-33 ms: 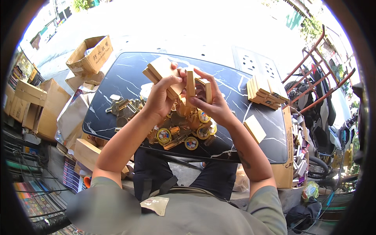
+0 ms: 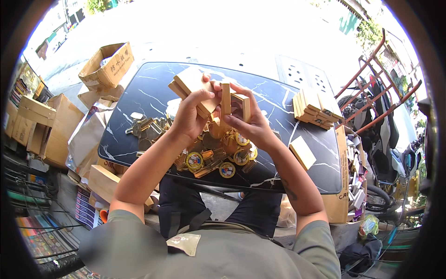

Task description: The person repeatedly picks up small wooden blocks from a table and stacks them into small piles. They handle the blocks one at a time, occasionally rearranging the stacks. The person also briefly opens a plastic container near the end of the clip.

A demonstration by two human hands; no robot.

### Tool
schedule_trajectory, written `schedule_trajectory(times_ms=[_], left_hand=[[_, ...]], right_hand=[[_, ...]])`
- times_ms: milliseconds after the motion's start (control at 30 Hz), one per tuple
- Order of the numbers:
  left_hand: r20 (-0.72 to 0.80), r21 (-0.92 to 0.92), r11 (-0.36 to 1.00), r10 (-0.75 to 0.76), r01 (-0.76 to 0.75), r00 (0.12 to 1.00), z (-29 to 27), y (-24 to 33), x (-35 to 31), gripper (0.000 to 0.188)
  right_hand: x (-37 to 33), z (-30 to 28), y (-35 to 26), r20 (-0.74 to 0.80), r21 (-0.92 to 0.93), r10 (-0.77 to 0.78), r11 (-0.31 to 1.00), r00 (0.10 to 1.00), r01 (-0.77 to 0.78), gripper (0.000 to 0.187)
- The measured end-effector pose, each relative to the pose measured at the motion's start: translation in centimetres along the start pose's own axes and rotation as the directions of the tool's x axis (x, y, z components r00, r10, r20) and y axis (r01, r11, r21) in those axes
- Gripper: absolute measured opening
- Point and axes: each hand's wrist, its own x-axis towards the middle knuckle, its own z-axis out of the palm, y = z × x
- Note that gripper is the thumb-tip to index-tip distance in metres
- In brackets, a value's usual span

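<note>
Both my hands are raised over the middle of a black marble-patterned table [image 2: 148, 88]. My left hand [image 2: 191, 114] is closed round a few flat light-wood boxes [image 2: 189, 83] pressed together. In my right hand [image 2: 253, 125] is a small wooden box [image 2: 226, 98], its two halves standing apart like an opened case; the inside is mostly in shadow. The fingers of the two hands nearly meet. Below them lies a heap of gold-coloured medals [image 2: 194, 161], some with round multicoloured faces; my hands and forearms hide part of it.
A stack of similar wooden boxes [image 2: 309, 110] stands at the table's right, with a single wooden box [image 2: 303, 153] nearer me. Beside the right edge, a carton [image 2: 355, 186] holds many small pieces. Cardboard boxes [image 2: 108, 67] stand to the left, and a red metal frame [image 2: 381, 102] at the far right.
The box in my right hand has shifted very slightly, and less of its inside shows. My left hand and its boxes have barely moved.
</note>
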Motion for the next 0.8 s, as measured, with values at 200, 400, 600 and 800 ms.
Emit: schedule_trajectory(times_ms=[200,400,600,800], left_hand=[[0.144,-0.197,0.98,0.045,-0.016,0.989,1.4,0.8,0.5,0.036],[0.209,-0.266,0.96,0.15,-0.092,0.966,4.2,0.8,1.2,0.035],[0.066,0.022,0.999,0.04,-0.041,0.997,4.7,-0.1,1.0,0.05],[-0.163,0.38,0.925,0.065,0.002,0.984,3.7,-1.3,1.2,0.062]], right_hand=[[-0.1,2.1,0.4,-0.055,0.31,0.009,0.951,0.998,0.009,0.068],[-1.0,1.9,-0.8,-0.064,0.512,0.253,0.839,0.965,-0.186,0.067],[-0.2,-1.4,-0.9,-0.276,0.397,0.112,0.918,0.955,0.006,0.072],[-0.1,-4.5,-1.1,-0.288,0.217,0.057,0.976,0.956,0.007,0.052]])
